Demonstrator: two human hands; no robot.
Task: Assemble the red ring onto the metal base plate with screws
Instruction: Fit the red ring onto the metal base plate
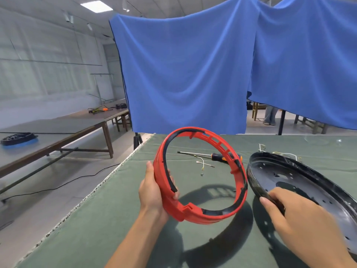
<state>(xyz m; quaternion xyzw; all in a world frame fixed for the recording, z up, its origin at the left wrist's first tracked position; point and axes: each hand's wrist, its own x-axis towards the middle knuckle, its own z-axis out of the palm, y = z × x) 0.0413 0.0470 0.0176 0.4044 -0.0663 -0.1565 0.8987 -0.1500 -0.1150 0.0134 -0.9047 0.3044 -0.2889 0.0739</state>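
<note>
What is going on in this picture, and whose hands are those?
There is no robot here. The picture comes from a camera worn on a person's head, so you look down at that person's own two hands.

The left hand holds a red ring up off the table, tilted, with the fingers curled round its rim. The right hand grips the edge of a dark, shiny metal plate, which is tilted too.

The table has a green cover. On it, seen through the ring, lie a screwdriver with an orange and black handle, a short piece of wire and what looks like one small screw. Blue cloth hangs behind the table.

The ring is not yet on the plate.
</note>
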